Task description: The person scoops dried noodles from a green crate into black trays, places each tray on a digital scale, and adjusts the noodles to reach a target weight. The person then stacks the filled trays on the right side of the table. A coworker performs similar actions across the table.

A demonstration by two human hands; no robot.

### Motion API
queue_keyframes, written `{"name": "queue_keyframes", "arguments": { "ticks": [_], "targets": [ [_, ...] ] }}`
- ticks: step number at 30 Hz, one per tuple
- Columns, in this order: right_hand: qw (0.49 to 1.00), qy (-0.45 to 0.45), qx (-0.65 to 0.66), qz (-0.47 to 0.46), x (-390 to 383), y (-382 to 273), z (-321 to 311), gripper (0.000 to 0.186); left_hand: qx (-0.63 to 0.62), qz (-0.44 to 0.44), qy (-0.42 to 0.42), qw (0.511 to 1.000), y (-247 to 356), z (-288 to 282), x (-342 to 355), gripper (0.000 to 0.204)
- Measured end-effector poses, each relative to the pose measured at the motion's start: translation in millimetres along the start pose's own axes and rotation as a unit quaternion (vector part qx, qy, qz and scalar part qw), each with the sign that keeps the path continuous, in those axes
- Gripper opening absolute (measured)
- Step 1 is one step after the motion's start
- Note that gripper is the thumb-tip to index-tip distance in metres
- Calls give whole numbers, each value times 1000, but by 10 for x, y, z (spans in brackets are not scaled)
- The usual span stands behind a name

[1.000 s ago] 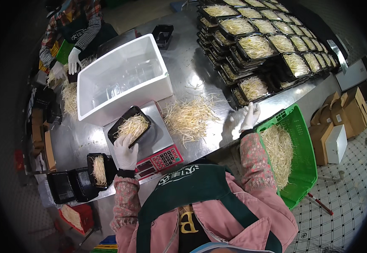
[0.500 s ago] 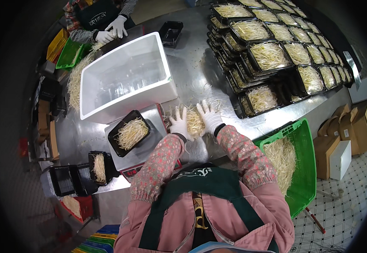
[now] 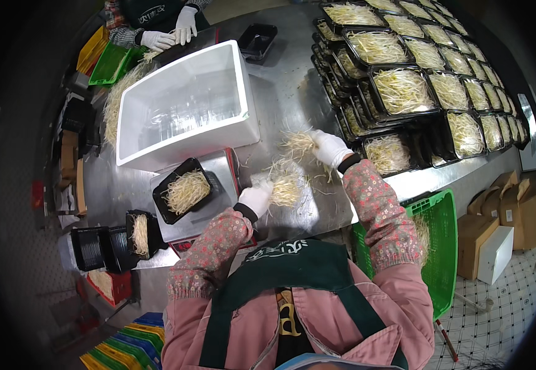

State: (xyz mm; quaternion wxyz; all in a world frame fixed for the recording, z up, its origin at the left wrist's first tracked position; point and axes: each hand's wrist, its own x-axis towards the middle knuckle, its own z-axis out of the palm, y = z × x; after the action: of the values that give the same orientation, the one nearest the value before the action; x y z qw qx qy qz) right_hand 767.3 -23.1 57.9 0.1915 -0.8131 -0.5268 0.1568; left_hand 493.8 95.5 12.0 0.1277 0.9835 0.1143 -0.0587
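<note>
So the left hand [image 3: 255, 198] is curled round a clump of sprouts [image 3: 285, 191], pale strands poking out past the fingers, right down by the tabletop. The right hand [image 3: 331, 148] is pinched shut on a smaller bunch [image 3: 297, 144], a bit further up the table, strands sticking out to its left. Both hands are gloved in white. A few loose strands [image 3: 280, 166] are scattered on the metal between them.

Just left of the left hand there's a scale [image 3: 221, 179] with a filled tray [image 3: 160, 206] sitting on it at an angle. Behind that is a big white foam box [image 3: 218, 142], and a black tray [image 3: 257, 42] sits past its far corner. More black trays [image 3: 92, 250] are at the table's lower left edge, next to one with sprouts in it [image 3: 139, 234].

Over on the right, stacks of filled trays [image 3: 403, 92] cover that end of the steel table [image 3: 286, 98]. A green crate [image 3: 443, 246] is below the right forearm, cardboard boxes [image 3: 477, 240] beside it. Across the table, a co-worker's gloved hands [image 3: 184, 24] are close together.
</note>
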Motion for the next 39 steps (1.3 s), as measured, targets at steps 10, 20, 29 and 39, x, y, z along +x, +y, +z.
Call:
{"name": "queue_keyframes", "arguments": {
  "ticks": [10, 20, 29, 39],
  "targets": [
    [990, -118, -53, 65, -379, -96, 233, 132, -9, -151, -33, 988, 459, -92, 80, 132],
    [988, -124, -68, 57, -374, -166, 883, 68, -94, -167, -86, 978, 69, 158, 735, 63],
    [993, -104, -47, -6, -361, 51, 152, 27, -22, -47, -23, 998, 178, -262, 426, 17],
    [992, -84, 33, 87, -150, -86, 228, 37, 97, -31, 37, 994, 365, -252, 381, 43]
  ]
}}
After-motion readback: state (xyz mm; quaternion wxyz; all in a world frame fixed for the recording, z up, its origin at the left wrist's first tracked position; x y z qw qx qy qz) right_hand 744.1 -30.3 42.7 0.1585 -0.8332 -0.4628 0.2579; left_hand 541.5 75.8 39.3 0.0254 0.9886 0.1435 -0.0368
